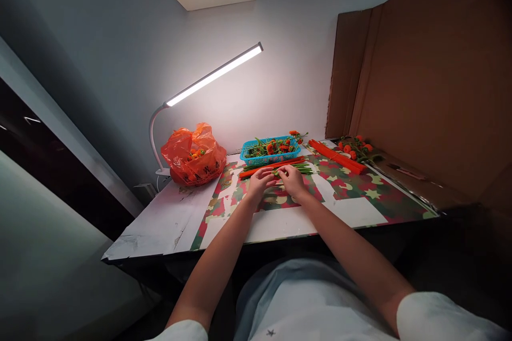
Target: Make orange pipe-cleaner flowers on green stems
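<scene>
My left hand (261, 184) and my right hand (293, 180) meet over the middle of the table. Their fingers are pinched around a small green piece (276, 173), too small to make out exactly. Just behind the hands lie orange pipe cleaners (250, 172) and green pipe cleaners (306, 169) in loose bundles. Further back, a blue plastic basket (262, 160) holds orange flower heads on green stems (280, 146).
An orange plastic bag (194, 165) with orange flowers inside stands at the left, beside a lit desk lamp (214, 75). A bundle of orange strips (336, 156) and more orange flowers (354, 148) lie at right. Tall cardboard (424, 85) borders that side.
</scene>
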A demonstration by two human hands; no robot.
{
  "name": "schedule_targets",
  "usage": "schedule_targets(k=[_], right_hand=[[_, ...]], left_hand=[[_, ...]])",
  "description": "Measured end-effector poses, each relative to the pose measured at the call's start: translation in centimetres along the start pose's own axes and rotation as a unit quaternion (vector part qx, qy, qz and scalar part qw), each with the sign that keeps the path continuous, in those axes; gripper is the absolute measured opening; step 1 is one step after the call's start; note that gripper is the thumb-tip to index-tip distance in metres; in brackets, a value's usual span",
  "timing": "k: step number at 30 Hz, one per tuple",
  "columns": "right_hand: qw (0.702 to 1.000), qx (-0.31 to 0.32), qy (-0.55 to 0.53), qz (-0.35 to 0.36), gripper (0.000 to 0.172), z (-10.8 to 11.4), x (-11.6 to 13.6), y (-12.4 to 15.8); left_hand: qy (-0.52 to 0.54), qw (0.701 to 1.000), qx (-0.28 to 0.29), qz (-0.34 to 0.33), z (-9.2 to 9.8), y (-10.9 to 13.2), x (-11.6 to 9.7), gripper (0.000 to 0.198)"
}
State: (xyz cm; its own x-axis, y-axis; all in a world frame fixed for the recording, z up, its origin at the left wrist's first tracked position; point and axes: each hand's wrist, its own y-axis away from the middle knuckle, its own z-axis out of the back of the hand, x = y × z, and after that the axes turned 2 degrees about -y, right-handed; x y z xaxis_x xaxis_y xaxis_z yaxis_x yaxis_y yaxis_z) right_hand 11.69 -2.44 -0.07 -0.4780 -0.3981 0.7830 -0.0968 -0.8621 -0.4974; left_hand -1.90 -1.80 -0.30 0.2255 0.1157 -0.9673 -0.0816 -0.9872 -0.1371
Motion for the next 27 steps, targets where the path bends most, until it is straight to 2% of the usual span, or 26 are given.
schedule_targets(k=[5, 10, 18, 27], right_hand=[[0.998, -0.032, -0.053, 0.031, 0.014, 0.2, 0.0, 0.1], [0.995, -0.022, -0.057, 0.083, 0.01, 0.4, 0.2, 0.6], [0.991, -0.056, 0.034, 0.114, 0.011, 1.0, 1.0, 0.9], [0.982, -0.073, 0.101, 0.141, 0.014, 1.1, 1.0, 0.9]], left_hand=[[0.073, 0.996, -0.034, 0.023, 0.1, 0.0, -0.2, 0.034], [0.093, 0.995, -0.043, 0.012, 0.1, -0.2, -0.2, 0.027], [0.072, 0.997, -0.033, 0.004, -0.3, 0.2, -0.7, 0.028], [0.057, 0.997, -0.003, 0.042, -0.2, 0.3, -1.0, 0.026]])
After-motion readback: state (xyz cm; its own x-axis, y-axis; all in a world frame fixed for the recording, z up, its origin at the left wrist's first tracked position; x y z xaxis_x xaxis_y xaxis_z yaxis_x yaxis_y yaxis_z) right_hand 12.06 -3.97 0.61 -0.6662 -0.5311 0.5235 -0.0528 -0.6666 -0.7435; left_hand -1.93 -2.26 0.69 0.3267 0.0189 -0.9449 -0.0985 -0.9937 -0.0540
